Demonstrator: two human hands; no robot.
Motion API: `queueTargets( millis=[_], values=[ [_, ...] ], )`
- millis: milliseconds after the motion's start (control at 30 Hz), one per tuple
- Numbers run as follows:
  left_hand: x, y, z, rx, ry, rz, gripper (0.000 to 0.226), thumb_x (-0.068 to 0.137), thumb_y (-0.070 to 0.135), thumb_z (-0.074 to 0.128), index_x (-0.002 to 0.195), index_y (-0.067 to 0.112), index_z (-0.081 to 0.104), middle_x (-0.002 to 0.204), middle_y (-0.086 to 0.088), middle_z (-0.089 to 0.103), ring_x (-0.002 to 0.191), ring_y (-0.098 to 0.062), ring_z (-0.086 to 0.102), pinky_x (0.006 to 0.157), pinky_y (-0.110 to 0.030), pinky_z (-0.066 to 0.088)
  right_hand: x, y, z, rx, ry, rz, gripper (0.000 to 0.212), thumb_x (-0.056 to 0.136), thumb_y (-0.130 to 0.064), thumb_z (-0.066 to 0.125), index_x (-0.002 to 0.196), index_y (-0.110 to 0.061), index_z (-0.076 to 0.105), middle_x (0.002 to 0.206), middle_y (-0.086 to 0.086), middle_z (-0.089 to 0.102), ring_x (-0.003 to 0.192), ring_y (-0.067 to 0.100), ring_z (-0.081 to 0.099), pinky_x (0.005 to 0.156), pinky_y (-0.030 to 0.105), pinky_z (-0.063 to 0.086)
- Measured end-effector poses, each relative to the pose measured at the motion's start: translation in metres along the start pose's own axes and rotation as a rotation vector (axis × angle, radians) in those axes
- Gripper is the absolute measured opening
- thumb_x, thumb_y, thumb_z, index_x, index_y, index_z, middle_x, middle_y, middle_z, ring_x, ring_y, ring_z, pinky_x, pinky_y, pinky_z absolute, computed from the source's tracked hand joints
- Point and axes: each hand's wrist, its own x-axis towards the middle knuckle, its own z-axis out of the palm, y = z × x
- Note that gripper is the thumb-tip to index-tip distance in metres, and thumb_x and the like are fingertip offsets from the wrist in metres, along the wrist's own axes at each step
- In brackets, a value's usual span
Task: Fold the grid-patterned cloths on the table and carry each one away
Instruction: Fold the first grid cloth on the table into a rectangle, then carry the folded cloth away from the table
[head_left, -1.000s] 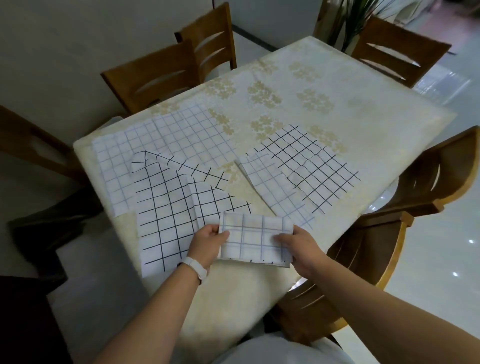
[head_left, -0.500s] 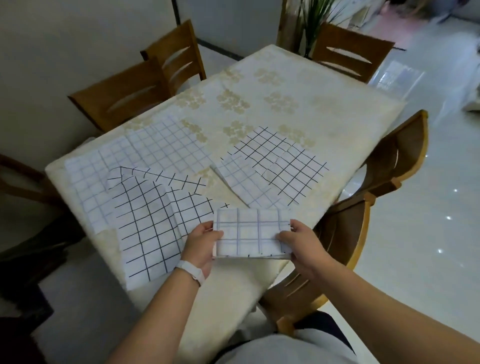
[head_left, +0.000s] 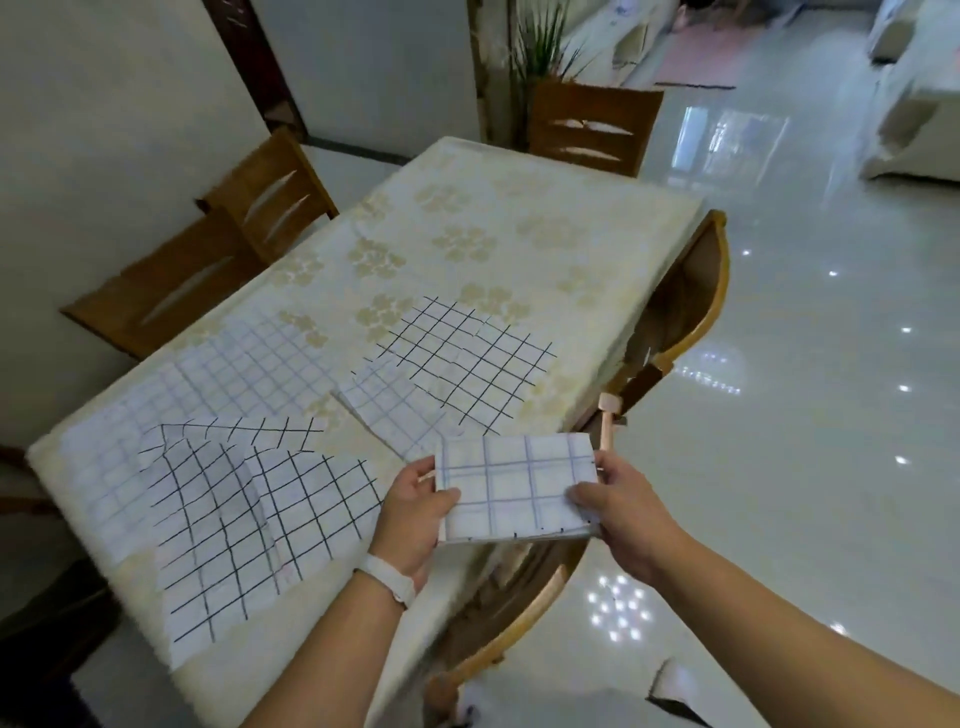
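A small folded cloth (head_left: 514, 486) with a pale blue grid is held off the table, above its near right edge. My left hand (head_left: 415, 512) grips its left end, thumb on top. My right hand (head_left: 618, 506) grips its right end the same way. On the table (head_left: 519, 218) lie several unfolded grid cloths: a black-grid cloth (head_left: 244, 525) at the near left with a corner turned over, a pale blue-grid cloth (head_left: 218, 374) behind it, a black-grid cloth (head_left: 467, 358) in the middle, and a pale blue-grid cloth (head_left: 389, 405) overlapping it.
A cream floral tablecloth covers the table. Wooden chairs stand around it: two on the left (head_left: 171, 280), one at the far end (head_left: 592, 127), and two along the right side (head_left: 691, 312). A glossy white floor (head_left: 805, 415) spreads to the right.
Both hands have lifted the folded cloth off the table and carried it right, past the table's edge. The view has swung right toward the open floor.
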Motion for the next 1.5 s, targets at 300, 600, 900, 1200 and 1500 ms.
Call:
queueTargets(
  millis=[300,600,900,1200,1500],
  values=[
    [-0.015,-0.006,0.166,0.118,-0.097,0.046,0.031,0.086,-0.008,0.057,0.109,0.014,0.055,0.110,-0.011,0.068,0.097,-0.027,0.065,0.075,-0.040,0.055,-0.008,-0.038,-0.154,0.002,0.173,-0.090,0.043,0.061,-0.012,0.061,0.104,-0.017,0.064,0.104,0.015,0.068,0.097,0.037,0.065,0.079,0.053,0.057],
    [-0.028,-0.024,0.310,0.229,-0.312,0.008,0.042,0.083,-0.006,0.063,0.121,0.008,0.052,0.115,-0.013,0.068,0.103,-0.028,0.066,0.089,-0.049,0.053,-0.028,-0.056,-0.290,0.081,0.329,-0.102,0.032,0.067,-0.009,0.061,0.098,-0.012,0.062,0.101,0.018,0.069,0.093,0.038,0.066,0.073,0.043,0.054],
    [-0.018,-0.031,0.399,0.357,-0.416,-0.062,0.032,0.087,-0.002,0.059,0.117,0.006,0.052,0.110,-0.013,0.068,0.098,-0.030,0.066,0.085,-0.047,0.055,-0.039,-0.049,-0.361,0.189,0.467,-0.055,0.029,0.076,-0.002,0.061,0.103,-0.013,0.061,0.104,0.015,0.069,0.094,0.035,0.067,0.074,0.043,0.056],
    [0.025,-0.031,0.467,0.332,-0.466,-0.163,0.027,0.086,-0.007,0.052,0.106,0.010,0.055,0.101,-0.012,0.067,0.085,-0.023,0.065,0.059,-0.030,0.052,-0.002,-0.066,-0.401,0.255,0.582,-0.004,0.030,0.083,0.008,0.055,0.106,-0.011,0.060,0.100,0.012,0.070,0.078,0.023,0.069,0.060,0.031,0.052],
    [0.137,0.014,0.524,0.286,-0.525,-0.172,0.042,0.071,0.002,0.057,0.113,0.007,0.057,0.109,-0.018,0.067,0.098,-0.032,0.065,0.080,-0.049,0.055,0.096,-0.141,-0.423,0.176,0.651,0.008,0.029,0.083,0.007,0.055,0.106,-0.010,0.059,0.098,0.011,0.070,0.081,0.025,0.067,0.066,0.037,0.054]
  ],
)
